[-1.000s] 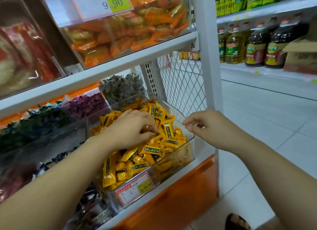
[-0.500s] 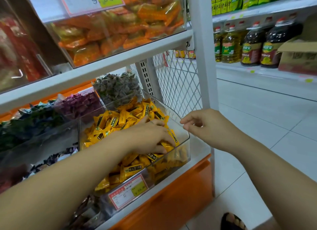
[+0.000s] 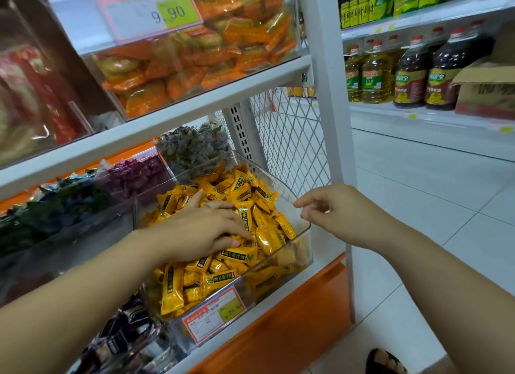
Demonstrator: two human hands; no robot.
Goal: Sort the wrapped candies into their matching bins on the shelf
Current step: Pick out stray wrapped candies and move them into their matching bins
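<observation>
**Figure.** We recorded a white shelf (image 3: 195,103) on an orange base. Its right side was closed by a wire mesh panel (image 3: 289,142), and it stood on a pale tiled floor (image 3: 432,206). Across the aisle, another rack (image 3: 434,117) carried oil bottles (image 3: 374,75) and a cardboard box (image 3: 485,89).

On the upper level we noted a clear bin of orange packets (image 3: 200,56) with a label reading 9.90 (image 3: 150,11). On the lower level, the front right clear bin (image 3: 308,228) was heaped with yellow wrapped candies (image 3: 250,195). Behind it lay grey-green candies (image 3: 195,148). To its left lay purple candies (image 3: 136,173) and dark green candies (image 3: 55,206), each in its own compartment.

We observed 2 grips:
- The left grip (image 3: 200,231) lay palm down on the yellow heap inside the bin. Its fingers were spread and fairly straight, pressing on the wrappers. We could not tell whether any piece was caught beneath it.
- The right grip (image 3: 342,215) hovered at the bin's right rim, fingers loosely curled with nothing visible between them. We could not tell whether the fingertips touched the rim.

A red-bordered price label (image 3: 213,315) was fixed to the bin's front wall. A sandalled foot (image 3: 386,361) showed at the bottom edge.
</observation>
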